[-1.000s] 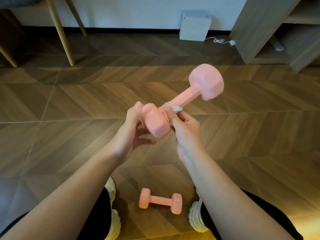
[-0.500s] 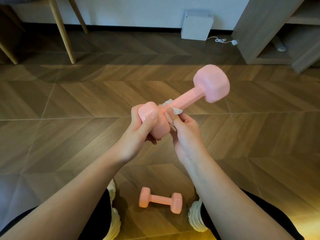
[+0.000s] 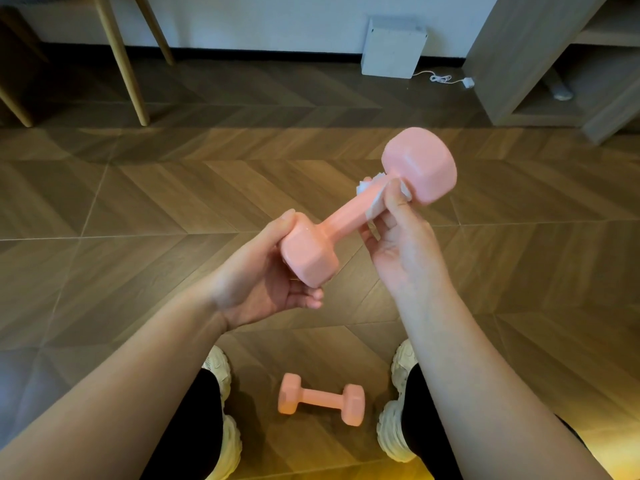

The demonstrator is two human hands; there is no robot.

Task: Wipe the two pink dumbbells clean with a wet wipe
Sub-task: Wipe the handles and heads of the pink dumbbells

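The left hand [image 3: 263,275] curls round the near head of the raised dumbbell [image 3: 346,223]. The right hand [image 3: 401,244] pinches the wet wipe [image 3: 374,206] round its handle just under the far head (thumb on top). The second dumbbell [image 3: 320,400] lies on the floor [image 3: 138,202] between two white shoes [image 3: 221,410]. Beyond stand wooden legs [image 3: 121,60], a white box [image 3: 393,48] with a cable [image 3: 443,79], and a shelf unit [image 3: 540,64].

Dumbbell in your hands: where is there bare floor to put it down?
Wide bare floor lies left, bordered by the chair legs, and right, up to the shelf unit. Crowded only between the shoes, where the other dumbbell lies.
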